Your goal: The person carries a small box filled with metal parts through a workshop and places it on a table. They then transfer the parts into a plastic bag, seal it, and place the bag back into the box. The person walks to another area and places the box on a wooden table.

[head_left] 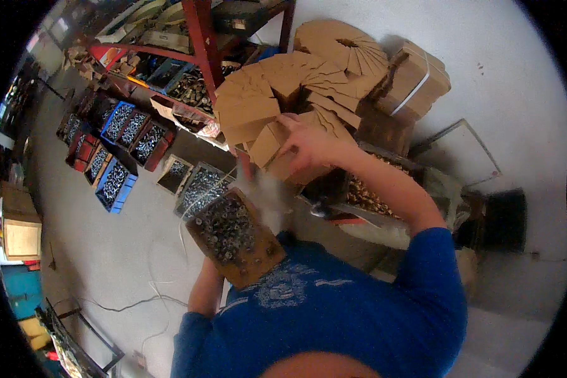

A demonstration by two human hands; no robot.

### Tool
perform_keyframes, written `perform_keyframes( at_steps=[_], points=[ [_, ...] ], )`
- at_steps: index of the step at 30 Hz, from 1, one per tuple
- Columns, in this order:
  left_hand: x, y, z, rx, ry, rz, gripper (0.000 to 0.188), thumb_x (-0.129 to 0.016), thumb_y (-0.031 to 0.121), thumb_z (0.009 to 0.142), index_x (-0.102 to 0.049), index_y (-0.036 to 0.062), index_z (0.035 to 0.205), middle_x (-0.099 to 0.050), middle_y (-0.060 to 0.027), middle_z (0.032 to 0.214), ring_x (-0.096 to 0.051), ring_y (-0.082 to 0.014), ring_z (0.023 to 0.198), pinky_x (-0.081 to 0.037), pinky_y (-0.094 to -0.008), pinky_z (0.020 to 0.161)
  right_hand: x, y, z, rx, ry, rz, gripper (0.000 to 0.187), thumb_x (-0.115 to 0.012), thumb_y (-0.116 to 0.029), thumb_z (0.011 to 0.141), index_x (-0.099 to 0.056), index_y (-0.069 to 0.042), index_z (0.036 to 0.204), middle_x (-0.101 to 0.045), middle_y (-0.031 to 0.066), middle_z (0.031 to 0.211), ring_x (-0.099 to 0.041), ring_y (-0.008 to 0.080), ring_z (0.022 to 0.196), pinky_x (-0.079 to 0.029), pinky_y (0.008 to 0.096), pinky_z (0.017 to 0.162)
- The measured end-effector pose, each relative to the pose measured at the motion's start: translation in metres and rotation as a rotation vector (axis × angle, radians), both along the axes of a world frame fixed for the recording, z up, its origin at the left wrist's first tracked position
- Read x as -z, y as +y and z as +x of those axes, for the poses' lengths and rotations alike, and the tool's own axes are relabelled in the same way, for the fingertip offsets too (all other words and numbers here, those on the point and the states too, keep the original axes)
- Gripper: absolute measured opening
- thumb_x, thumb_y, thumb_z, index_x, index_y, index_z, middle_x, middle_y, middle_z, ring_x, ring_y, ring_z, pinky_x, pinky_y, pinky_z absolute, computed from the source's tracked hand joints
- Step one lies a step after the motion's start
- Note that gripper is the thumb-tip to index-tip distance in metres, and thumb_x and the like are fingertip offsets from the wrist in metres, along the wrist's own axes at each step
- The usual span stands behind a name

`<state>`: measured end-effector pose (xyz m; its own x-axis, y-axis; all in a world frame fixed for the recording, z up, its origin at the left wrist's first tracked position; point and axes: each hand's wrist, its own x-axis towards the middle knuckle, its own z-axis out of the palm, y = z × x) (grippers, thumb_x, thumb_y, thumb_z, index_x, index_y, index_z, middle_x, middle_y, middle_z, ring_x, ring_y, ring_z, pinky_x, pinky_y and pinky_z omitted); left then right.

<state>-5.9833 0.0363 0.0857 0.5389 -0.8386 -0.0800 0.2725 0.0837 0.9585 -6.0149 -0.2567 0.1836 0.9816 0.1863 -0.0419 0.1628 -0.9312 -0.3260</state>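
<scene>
Under and ahead of right hand point(305, 148): stacked cardboard pieces point(249, 104) | right grip: cannot tell | left hand: hidden

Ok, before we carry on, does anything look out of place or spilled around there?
One thing: the pale cable trails loose in curves across the floor to the person's left, looking untidy compared with the grouped bins farther off. I can't make out any spill.
</scene>
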Motion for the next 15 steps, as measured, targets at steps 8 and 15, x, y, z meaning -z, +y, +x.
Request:
perform_keyframes(
  at_steps=[8,15],
  points=[
    [0.001,0.004,-0.002,-0.026,-0.014,0.045,0.029,-0.037,0.014,0.091,-0.041,0.0076,0.119,-0.046,-0.0059,0.112,-0.043,-0.0151,0.105,-0.035,-0.0262,0.093,0.002,-0.001,-0.004,0.040,0.101,0.075,0.039,-0.067,-0.025,0.056,-0.068,-0.017,0.095,-0.018,0.0291,0.137,-0.022,0.0354,0.128,-0.026,0.0376,0.101],
    [0.003,0.011,-0.001,-0.029,0.113,-0.001,0.029,-0.037,0.014,0.091,-0.041,0.0074,0.119,-0.046,-0.0061,0.112,-0.043,-0.0154,0.105,-0.036,-0.0266,0.093,0.044,0.008,-0.007,0.169,0.047,-0.066,0.055,-0.068,-0.026,0.058,-0.059,-0.005,0.107,-0.019,0.0262,0.137,-0.022,0.0365,0.128,-0.027,0.0415,0.101]
  ],
)
